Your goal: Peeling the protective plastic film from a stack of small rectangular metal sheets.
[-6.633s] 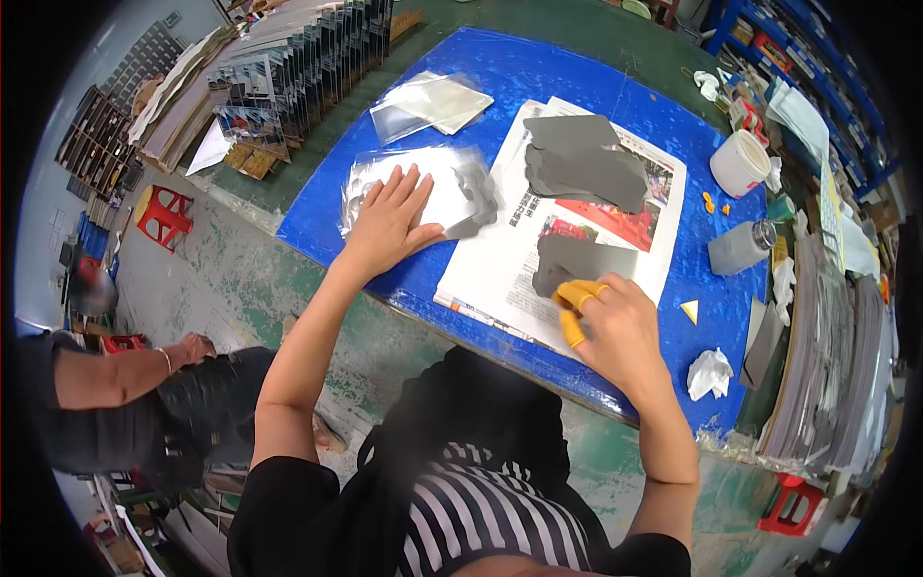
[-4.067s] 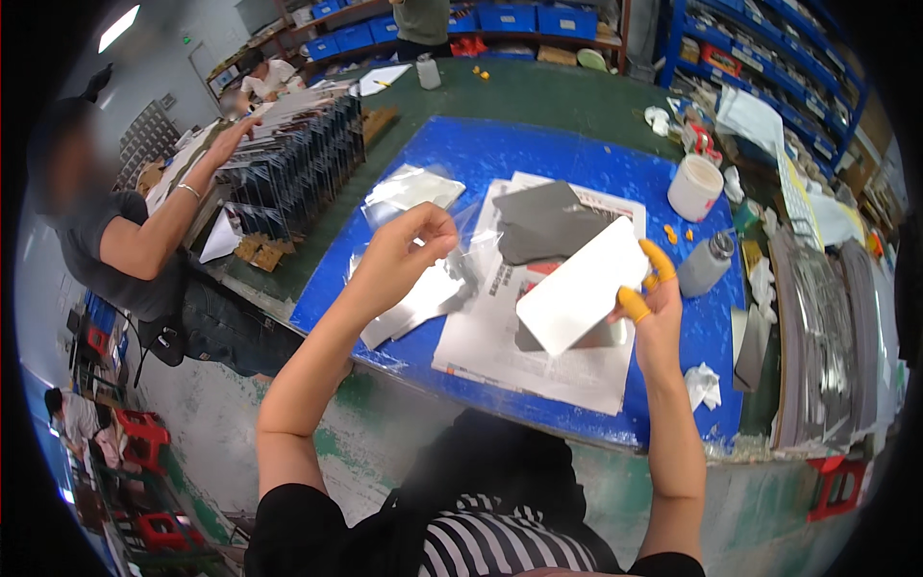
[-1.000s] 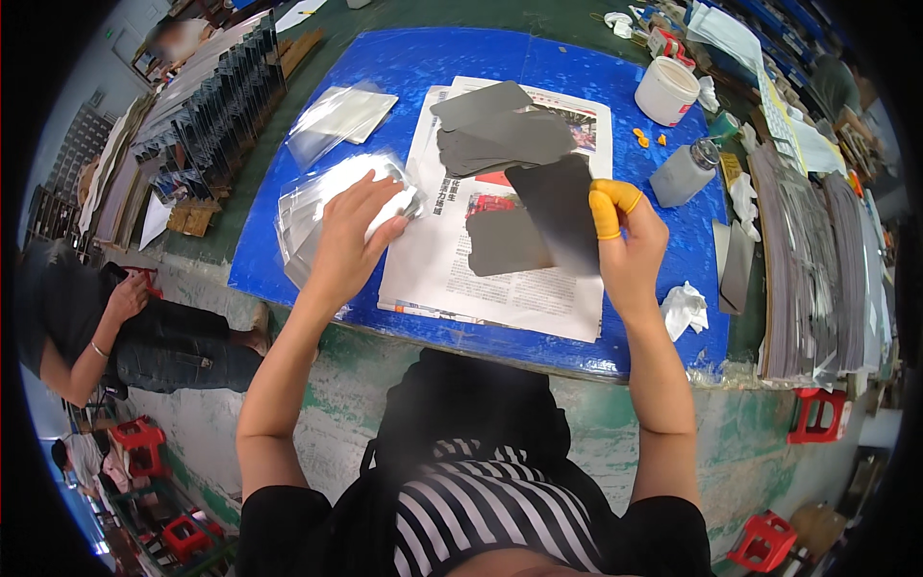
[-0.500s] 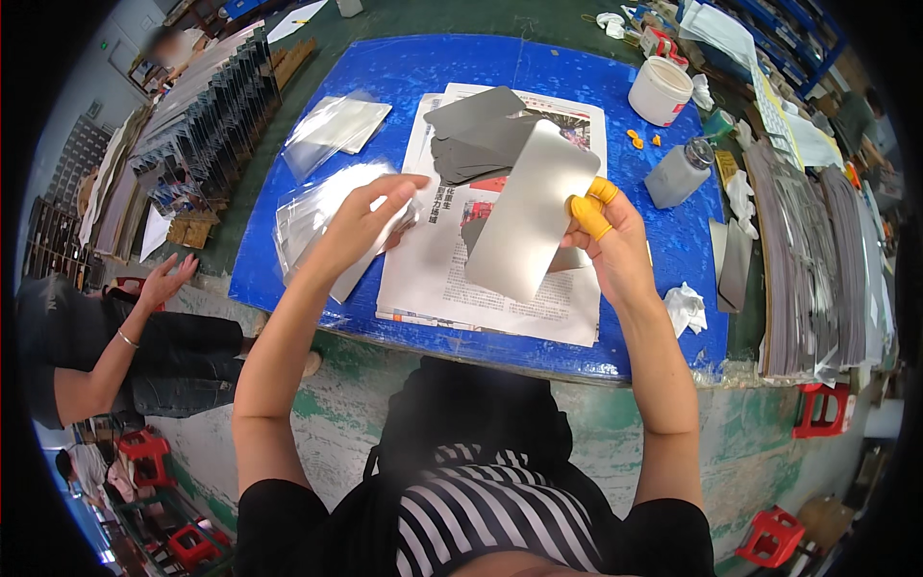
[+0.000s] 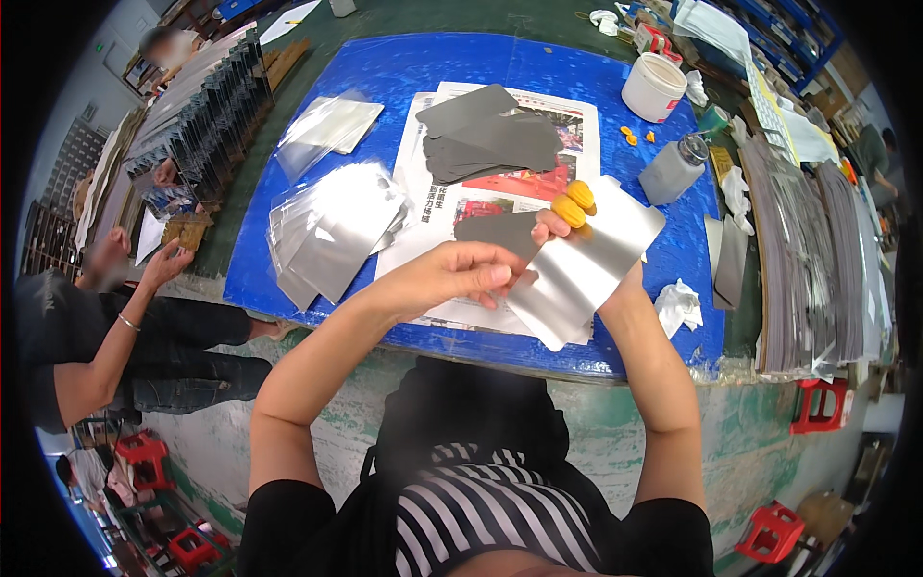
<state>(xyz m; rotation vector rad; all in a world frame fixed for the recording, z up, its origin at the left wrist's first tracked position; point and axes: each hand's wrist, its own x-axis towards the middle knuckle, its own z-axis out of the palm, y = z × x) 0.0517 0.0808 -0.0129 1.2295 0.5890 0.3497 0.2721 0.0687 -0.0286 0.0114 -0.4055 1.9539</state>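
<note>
from my end of the feed, i have the right hand (image 5: pixel 627 287) gripping a shiny silver plate (image 5: pixel 594 262), tilted and raised over the near right part of the newspaper (image 5: pixel 452 197), my landmark. fingers in yellow finger covers (image 5: pixel 574 204) come over the plate's far edge, while the palm is mostly hidden behind it. i have the left hand (image 5: pixel 442 279) above the newspaper's near part, thumb and index finger narrowed almost together beside the plate's left edge; i cannot tell whether they touch it.

on the newspaper's far half i see a spread pile of dark grey plates (image 5: pixel 500 142); nearer, a single grey plate (image 5: pixel 492 227) lies on it, partly covered from view by the left hand. just left of the newspaper sits a fanned stack of silver plates (image 5: pixel 336 231), with clear sheets (image 5: pixel 332 130) beyond it. to the newspaper's right i make out a white tub (image 5: pixel 656 87), a capped grey bottle (image 5: pixel 673 173) and crumpled tissue (image 5: pixel 679 306). the newspaper rests on a blue sheet (image 5: pixel 255 240) spread over the green worktop (image 5: pixel 433 17). well left of the newspaper, i see a co-worker's hand (image 5: pixel 166 265).
</note>
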